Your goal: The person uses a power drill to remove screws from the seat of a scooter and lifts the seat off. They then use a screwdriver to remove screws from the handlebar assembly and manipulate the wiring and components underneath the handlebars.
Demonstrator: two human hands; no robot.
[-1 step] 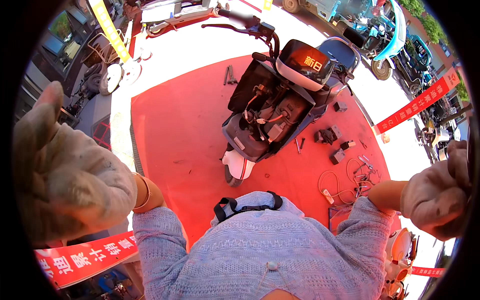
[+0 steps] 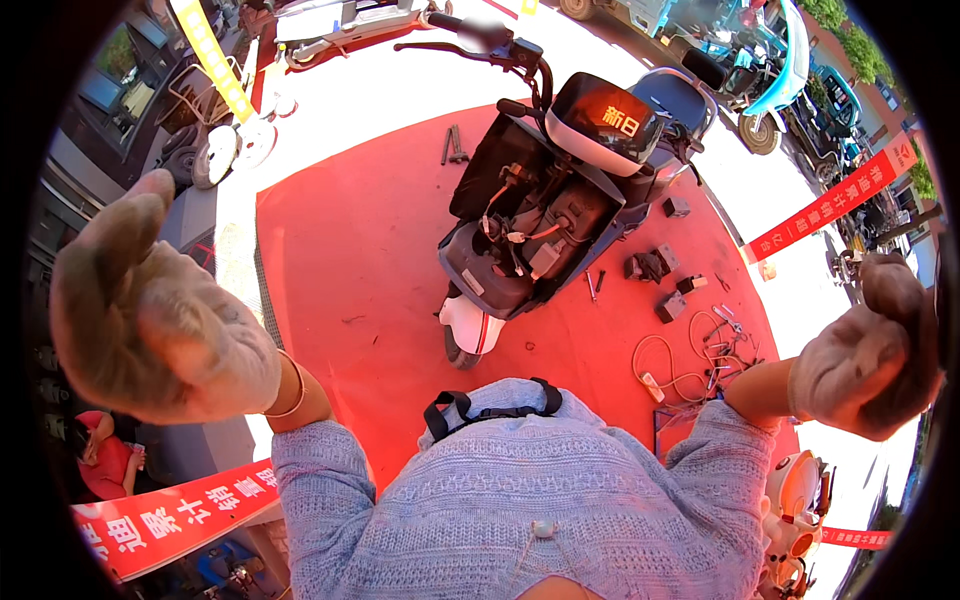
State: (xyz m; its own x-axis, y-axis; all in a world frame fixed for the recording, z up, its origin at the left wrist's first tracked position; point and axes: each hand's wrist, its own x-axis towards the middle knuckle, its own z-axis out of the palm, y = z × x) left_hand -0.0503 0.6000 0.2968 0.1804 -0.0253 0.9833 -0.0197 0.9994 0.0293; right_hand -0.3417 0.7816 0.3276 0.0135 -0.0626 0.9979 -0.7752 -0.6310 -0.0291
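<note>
Both my hands wear soiled pale work gloves. My left hand (image 2: pixel 170 320) is raised at the left, its fingers bent upward and nothing visible in it. At the far right my right hand (image 2: pixel 860 350) is raised with curled fingers; whatever may be within them is hidden. Between and beyond them, a scooter (image 2: pixel 540 220) stands on a red mat (image 2: pixel 350 250), its front body opened with wires exposed. Dark blocks (image 2: pixel 650 265), loose tools (image 2: pixel 595 285) and a pale coiled cord (image 2: pixel 660 355) lie to its right.
Red banner strips (image 2: pixel 830 200) border the mat. Blue three-wheelers (image 2: pixel 775 80) are parked at upper right, wheels (image 2: pixel 215 155) lie at upper left, and an orange-and-white scooter (image 2: pixel 790 500) is at lower right. A person in red (image 2: pixel 105 460) is at lower left.
My left hand has moved inward and its lower edge upward, uncovering the person in red. My right hand has moved slightly up and left.
</note>
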